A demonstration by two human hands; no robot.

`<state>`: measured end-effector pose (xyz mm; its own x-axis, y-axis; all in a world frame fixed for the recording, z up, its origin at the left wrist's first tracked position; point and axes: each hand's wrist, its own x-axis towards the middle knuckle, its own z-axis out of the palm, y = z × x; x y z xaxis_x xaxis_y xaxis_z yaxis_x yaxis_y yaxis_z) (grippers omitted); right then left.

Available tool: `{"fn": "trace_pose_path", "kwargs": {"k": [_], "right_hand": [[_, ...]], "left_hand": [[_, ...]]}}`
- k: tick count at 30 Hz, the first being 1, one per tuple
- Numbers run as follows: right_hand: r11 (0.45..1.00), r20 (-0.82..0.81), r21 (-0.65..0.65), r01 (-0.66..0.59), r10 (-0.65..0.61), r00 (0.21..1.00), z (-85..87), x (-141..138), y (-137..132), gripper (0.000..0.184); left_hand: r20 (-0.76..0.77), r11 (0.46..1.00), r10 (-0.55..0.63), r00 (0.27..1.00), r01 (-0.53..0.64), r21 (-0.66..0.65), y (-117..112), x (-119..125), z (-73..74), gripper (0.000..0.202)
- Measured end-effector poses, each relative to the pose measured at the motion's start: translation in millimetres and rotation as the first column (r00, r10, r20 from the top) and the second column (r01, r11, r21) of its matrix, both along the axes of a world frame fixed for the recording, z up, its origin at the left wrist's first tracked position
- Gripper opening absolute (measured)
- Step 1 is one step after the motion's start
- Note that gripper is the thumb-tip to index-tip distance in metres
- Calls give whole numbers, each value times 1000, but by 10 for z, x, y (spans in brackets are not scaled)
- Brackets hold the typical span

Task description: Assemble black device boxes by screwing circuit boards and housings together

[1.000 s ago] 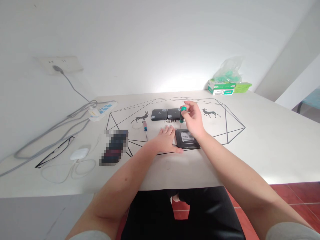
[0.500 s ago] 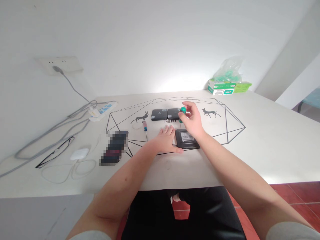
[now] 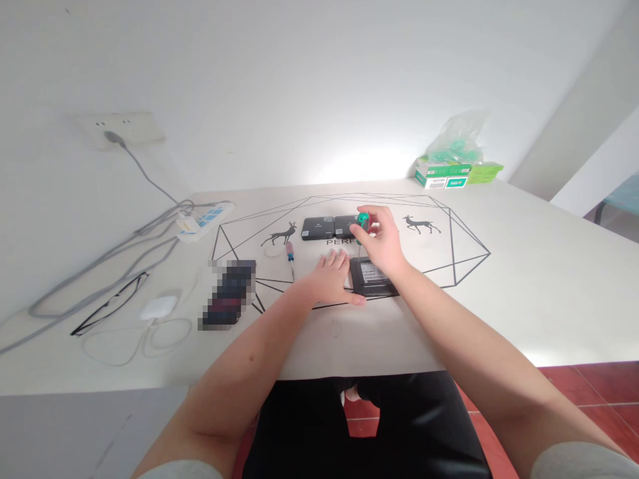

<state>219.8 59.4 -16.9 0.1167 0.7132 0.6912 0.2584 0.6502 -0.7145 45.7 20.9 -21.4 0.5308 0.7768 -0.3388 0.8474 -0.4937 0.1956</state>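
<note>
My right hand [image 3: 382, 241] grips the green handle of a screwdriver [image 3: 363, 218], held nearly upright. Its shaft points down to the upper left corner of a black rectangular device [image 3: 372, 276] with a white label, lying flat on the table. Whether the tip sits in a screw is too small to tell. My left hand [image 3: 332, 276] lies flat at the device's left side, fingers spread and thumb along the near edge. Behind them are two black rectangular cases [image 3: 318, 228] side by side, the right one partly covered by my right hand.
A second, smaller screwdriver [image 3: 290, 256] lies left of my left hand. Further left are a pixelated dark object [image 3: 229, 296], a white charging case [image 3: 158, 307], black glasses [image 3: 110, 305] and a power strip [image 3: 207, 223] with cables. Green boxes [image 3: 444, 173] stand at the back right.
The fingers of my right hand have shifted slightly on the screwdriver handle, and its top leans a little further left. My left hand and the device stay in place.
</note>
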Motion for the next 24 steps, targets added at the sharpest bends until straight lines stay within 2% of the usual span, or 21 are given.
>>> {"fn": "trace_pose_path", "kwargs": {"k": [4, 14, 21, 24], "right_hand": [[999, -61, -27, -39, 38, 997, -18, 1, 16, 42], [998, -74, -60, -34, 30, 997, 12, -1, -16, 34], [982, -144, -58, -179, 169, 975, 12, 28, 0, 29], [992, -81, -57, -115, 110, 991, 36, 26, -24, 26]], "left_hand": [[4, 1000, 2, 1000, -2, 8, 1, 0, -6, 141], [-12, 1000, 6, 1000, -6, -4, -11, 3, 14, 142], [-11, 1000, 0, 1000, 0, 1, -4, 7, 10, 141], [-10, 1000, 2, 1000, -2, -1, 0, 2, 6, 141]]}}
